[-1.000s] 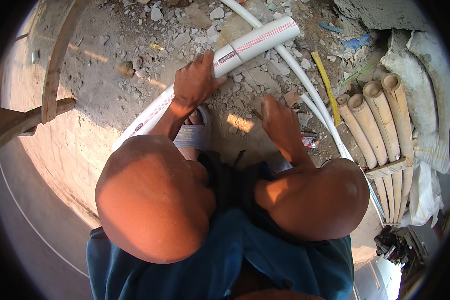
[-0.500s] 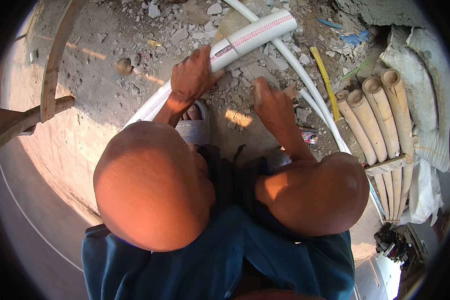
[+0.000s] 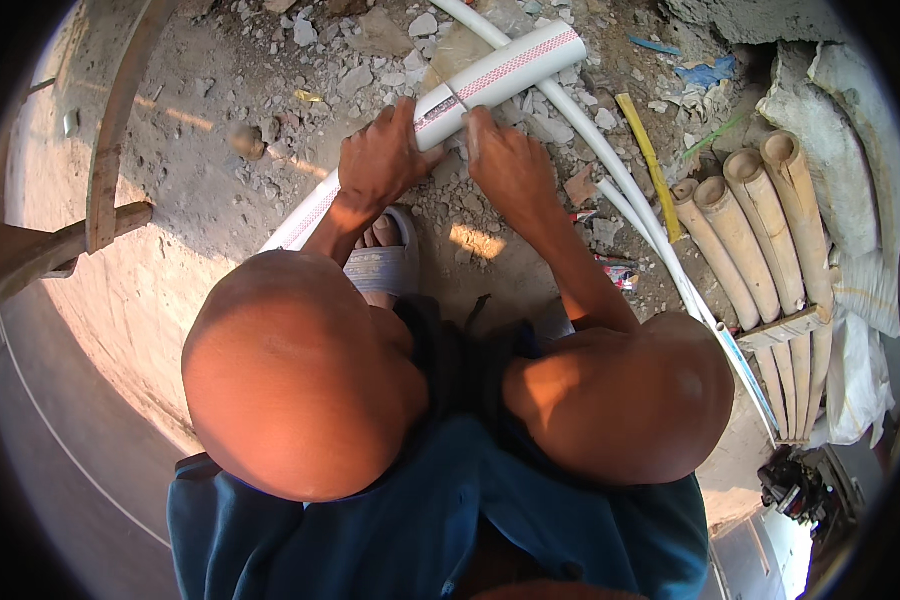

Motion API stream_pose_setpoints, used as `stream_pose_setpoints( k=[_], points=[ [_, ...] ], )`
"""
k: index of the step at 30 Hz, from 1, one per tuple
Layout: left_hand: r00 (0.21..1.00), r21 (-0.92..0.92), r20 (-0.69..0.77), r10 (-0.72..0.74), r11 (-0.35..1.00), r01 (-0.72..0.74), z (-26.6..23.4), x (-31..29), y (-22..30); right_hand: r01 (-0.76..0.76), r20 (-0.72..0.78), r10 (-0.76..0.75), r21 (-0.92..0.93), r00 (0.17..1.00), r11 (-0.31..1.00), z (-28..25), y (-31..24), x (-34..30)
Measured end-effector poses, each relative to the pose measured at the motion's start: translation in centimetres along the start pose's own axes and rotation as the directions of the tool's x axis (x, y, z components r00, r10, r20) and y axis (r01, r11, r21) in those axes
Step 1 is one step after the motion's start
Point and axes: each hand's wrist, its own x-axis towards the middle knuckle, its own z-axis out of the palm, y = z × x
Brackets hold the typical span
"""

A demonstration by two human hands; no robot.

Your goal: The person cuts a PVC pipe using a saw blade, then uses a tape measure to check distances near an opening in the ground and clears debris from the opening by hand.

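A thick white plastic pipe with a red printed band slants across the ground in front of me. My left hand is closed around it, near the middle of its visible length. My right hand is closed in a pinch beside the pipe's near side, on the end of a thin, dark, straight strip. The strip crosses the pipe just right of my left hand. It shows edge-on, so I cannot tell whether it is a blade or a wire. The pipe's far right end is open.
Thinner white pipes run under the thick pipe and along the right, beside a yellow strip. Several bamboo tubes and pale sacks stand at right. Stone rubble lies ahead, and a wooden frame at left.
My right hand has moved up and left, from apart from the pipe to close beside it. Less of the thin strip shows. My left hand stays on the pipe.
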Motion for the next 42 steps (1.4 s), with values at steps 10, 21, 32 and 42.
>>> stream_pose_setpoints(
  k=[10, 21, 32, 42],
  points=[
    [1.0, 0.028, 0.002, 0.001, 1.0, -0.001, -0.7, 0.6, -0.2, 0.066, -0.092, -0.067, -0.019, 0.993, 0.998, 1.1, 0.5, 0.1],
    [0.999, 0.001, 0.015, 0.035, 0.999, -0.035, 0.5, 0.0, -0.9, 0.072, -0.01, -0.072, 0.167, 0.997, 0.983, -2.6, 0.9, -1.3],
    [0.996, 0.037, 0.085, -0.003, 0.999, 0.0, -1.1, -1.2, 0.1, 0.294, -0.154, -0.28, 0.074, 0.947, 0.953, -3.3, 2.7, -2.0],
    [0.983, 0.007, 0.176, -0.042, 0.999, 0.041, -0.1, -0.2, 0.1, 0.05, 0.103, -0.057, 0.066, 0.993, 0.997, -3.5, 1.2, -0.8]
  ],
)
